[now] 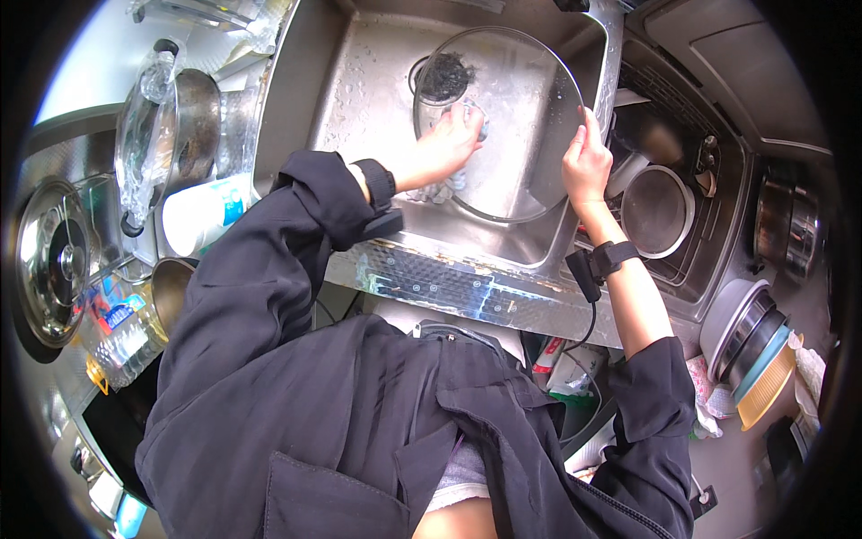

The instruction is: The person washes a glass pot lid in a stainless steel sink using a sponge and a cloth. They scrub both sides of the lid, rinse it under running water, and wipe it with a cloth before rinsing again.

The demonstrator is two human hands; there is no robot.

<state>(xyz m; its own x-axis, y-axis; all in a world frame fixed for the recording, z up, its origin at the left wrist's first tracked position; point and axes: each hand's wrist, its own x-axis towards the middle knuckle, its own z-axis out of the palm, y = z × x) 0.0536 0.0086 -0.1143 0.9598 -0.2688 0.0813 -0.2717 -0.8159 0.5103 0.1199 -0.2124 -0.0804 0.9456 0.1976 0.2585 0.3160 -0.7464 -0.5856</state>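
Observation:
A round clear glass lid (518, 87) with a metal rim is held tilted over a stainless steel sink (363, 87). At its right edge, my right hand (587, 162) grips the rim between thumb and fingers. My left hand (444, 145) is closed on a bunched, pale patterned cloth (438, 191) and lies against the lid's left part. Some of the cloth shows past my fingers and below my wrist. Through the glass I see the dark drain (447, 75). Water drops dot the sink floor.
Right of the sink, a steel compartment holds a round bowl (657, 211) on a rack. Stacked basins (741, 330) stand nearer me on that side. On the left are a pot (196, 128), a white container (202, 212), a plastic bottle (124, 343) and a metal lid (50, 269).

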